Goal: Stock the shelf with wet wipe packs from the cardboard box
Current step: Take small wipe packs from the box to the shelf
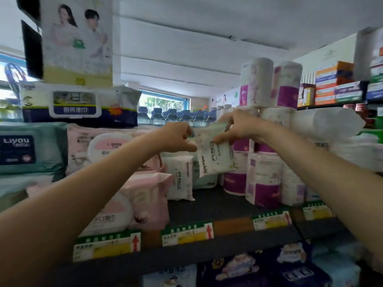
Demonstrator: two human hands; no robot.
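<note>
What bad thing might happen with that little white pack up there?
The small white pack hangs tilted above the shelf, pinched near its top by both the right hand and the left hand, so it might slip. Lowered carelessly, it could topple the upright pack standing below.

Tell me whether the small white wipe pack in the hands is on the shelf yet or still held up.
Held up. The white wipe pack hangs tilted above the shelf, pinched at its top by the right hand; the left hand touches its edge.
</note>
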